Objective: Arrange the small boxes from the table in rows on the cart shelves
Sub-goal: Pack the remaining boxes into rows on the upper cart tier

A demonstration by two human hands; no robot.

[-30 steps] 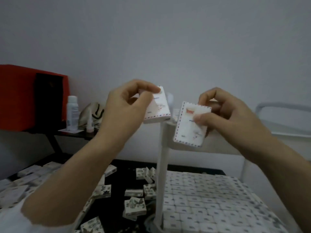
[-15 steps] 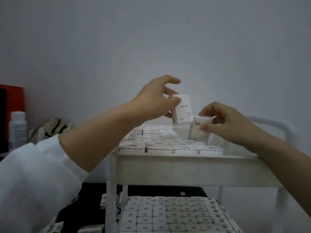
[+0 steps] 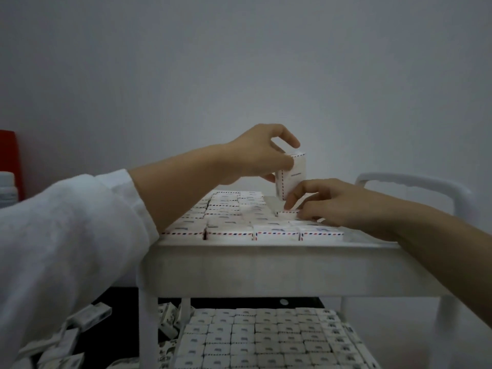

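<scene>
Head view: we see a white cart (image 3: 266, 265) with 2 shelves in view, from just above the rim of its top shelf, against a plain grey wall (image 3: 266, 62).

The left hand (image 3: 255, 155) reaches out of a white sleeve (image 3: 66, 235) and pinches an upright box (image 3: 292, 177) between thumb and fingers. This small white box, with a red and blue dashed border, stands on end over the far middle of the top shelf. We cannot tell whether its lower edge touches the shelf.

Just right of it and lower, the right hand (image 3: 338, 201) curls its fingers round a flat box (image 3: 288, 213), held at shelf level. It sits beside the rows of boxes (image 3: 231, 222) covering the left and near part of the top shelf, where 4 boxes show along the front edge.

The lower shelf carries a tight grid of boxes (image 3: 266, 339).

At the lower left, loose boxes (image 3: 87, 315) lie scattered on a dark surface (image 3: 125, 299).

The cart's curved handle (image 3: 415, 182) rises at the right. At the far left edge stand a white bottle (image 3: 8, 187) and part of a red object (image 3: 10, 155).
</scene>
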